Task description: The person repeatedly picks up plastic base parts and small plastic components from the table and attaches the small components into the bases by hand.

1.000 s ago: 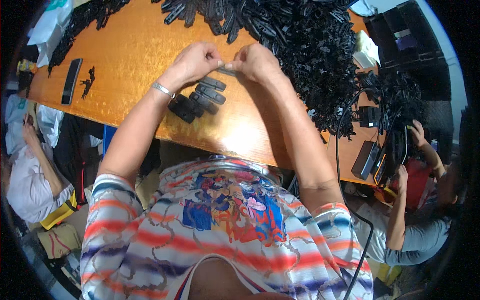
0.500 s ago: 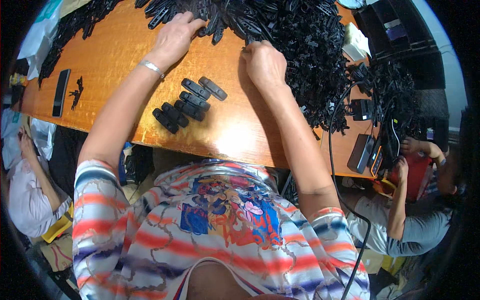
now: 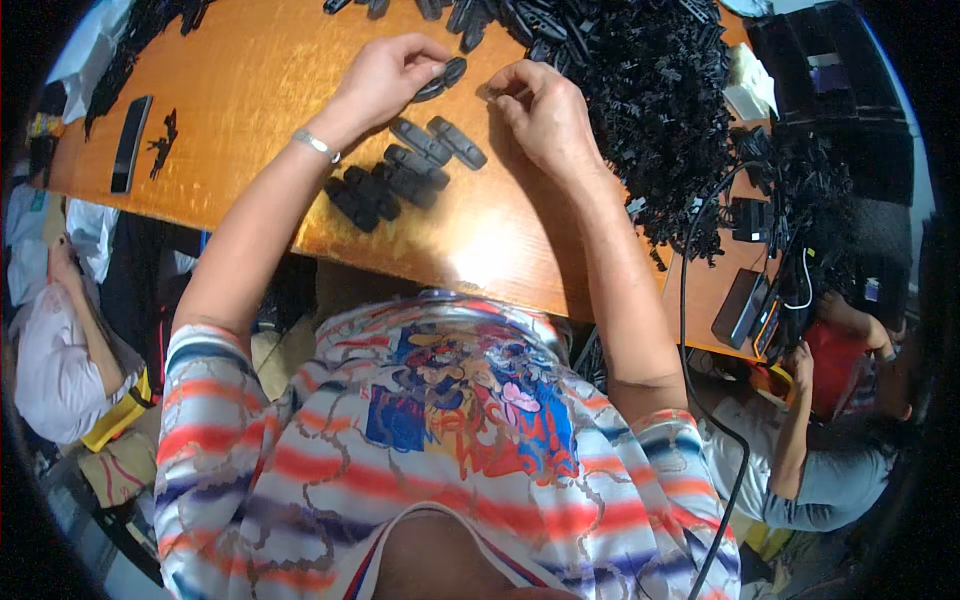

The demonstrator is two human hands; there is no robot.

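The fingers of your left hand (image 3: 385, 82) are closed in a pinch on a long black piece (image 3: 453, 73), which slants up and away from your thumb. Gripped from one side, it leaves its far end bare toward the other hand; that looks deliberate, as both hands could then reach it. The fingers of your right hand (image 3: 550, 115) are curled with thumb and forefinger close together, just across a gap from that piece; whether they pinch something tiny, you cannot tell from here.

Nearer your body than the fingers, six black pieces (image 3: 458, 143) lie in a slanting row on the tabletop (image 3: 250, 130), side by side, probably to keep them together and out of the space between your hands. Ahead of your right fingers sits a loose heap of long black parts (image 3: 565, 40), and to their right a dense mass of small black parts (image 3: 660, 130), both seemingly placed for a short reach.

Well left of your left fingers, a dark flat slab (image 3: 131, 145) and a little black cluster (image 3: 163, 146) lie apart, likely clear of your working space.
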